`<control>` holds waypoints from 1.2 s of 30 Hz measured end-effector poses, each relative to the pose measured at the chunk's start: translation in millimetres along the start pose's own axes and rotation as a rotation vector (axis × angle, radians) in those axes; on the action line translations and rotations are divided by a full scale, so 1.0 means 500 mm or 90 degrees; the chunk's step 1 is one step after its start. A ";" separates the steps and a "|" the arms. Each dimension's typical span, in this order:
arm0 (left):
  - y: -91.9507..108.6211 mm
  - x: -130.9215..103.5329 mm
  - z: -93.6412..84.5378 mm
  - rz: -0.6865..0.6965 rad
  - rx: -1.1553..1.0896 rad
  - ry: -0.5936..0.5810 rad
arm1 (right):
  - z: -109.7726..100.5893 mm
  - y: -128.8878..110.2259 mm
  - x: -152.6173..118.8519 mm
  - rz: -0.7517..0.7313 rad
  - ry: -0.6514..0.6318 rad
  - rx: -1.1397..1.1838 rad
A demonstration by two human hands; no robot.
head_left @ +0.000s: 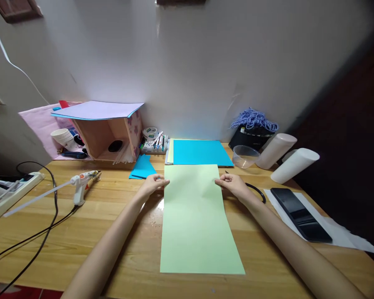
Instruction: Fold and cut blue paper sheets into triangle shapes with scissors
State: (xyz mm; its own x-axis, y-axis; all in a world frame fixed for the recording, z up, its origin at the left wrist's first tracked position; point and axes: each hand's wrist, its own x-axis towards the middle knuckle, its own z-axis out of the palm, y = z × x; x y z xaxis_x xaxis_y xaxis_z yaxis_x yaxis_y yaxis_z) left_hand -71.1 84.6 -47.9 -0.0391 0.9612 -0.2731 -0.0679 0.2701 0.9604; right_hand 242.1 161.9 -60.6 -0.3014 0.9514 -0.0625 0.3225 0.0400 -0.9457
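A light green sheet of paper [199,220] stretches lengthwise over the middle of the wooden table, its short edge towards me. My left hand [154,185] pinches its left edge near the far end. Opposite, the right edge is pinched between the thumb and fingers of my right hand [232,185]. Just beyond the sheet lies a stack of paper with a blue sheet [201,153] on top. Blue paper pieces [142,167] rest beside my left hand. Part of a dark pointed object shows by my right hand.
At left are a glue gun [80,187], black cables and a power strip [15,197]. An open box [107,137] and markers [156,143] stand at the back. Rightward are a clear bowl [245,157], white rolls [294,166], blue yarn [254,119] and a phone [301,214].
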 end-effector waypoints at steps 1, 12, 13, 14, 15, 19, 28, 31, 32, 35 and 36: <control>-0.004 0.001 0.004 0.009 -0.004 0.027 | 0.001 0.004 0.002 -0.015 0.022 -0.002; -0.018 -0.002 0.010 0.110 0.048 0.172 | 0.043 0.019 0.021 -0.085 0.094 0.034; -0.019 -0.001 0.008 0.124 0.048 0.174 | 0.045 0.025 0.024 -0.082 0.088 0.034; -0.021 0.000 0.006 0.138 0.046 0.177 | 0.047 0.031 0.027 -0.079 0.086 0.028; -0.023 0.002 0.006 0.148 0.041 0.180 | 0.047 0.037 0.030 -0.079 0.090 0.021; -0.029 0.008 0.007 0.152 0.010 0.174 | 0.042 0.055 0.038 -0.104 0.098 0.018; -0.034 0.017 0.001 0.133 0.040 0.164 | 0.029 0.070 0.044 -0.094 0.056 0.037; -0.038 0.019 -0.004 0.132 0.033 0.157 | 0.031 0.066 0.039 -0.071 0.049 0.062; -0.039 0.020 -0.005 0.132 0.027 0.153 | 0.031 0.065 0.037 -0.063 0.048 0.071; -0.039 0.018 -0.007 0.130 0.007 0.149 | 0.030 0.065 0.036 -0.038 0.062 0.092; -0.038 0.017 -0.007 0.127 0.004 0.150 | 0.030 0.066 0.036 -0.032 0.073 0.096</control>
State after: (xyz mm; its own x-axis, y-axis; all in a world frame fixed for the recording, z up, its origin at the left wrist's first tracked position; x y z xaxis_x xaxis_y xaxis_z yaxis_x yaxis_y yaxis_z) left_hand -73.4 87.4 -68.7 -0.2808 0.9561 -0.0834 -0.0300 0.0781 0.9965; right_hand 234.1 176.0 -97.7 -0.2063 0.9784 0.0144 0.1694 0.0502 -0.9843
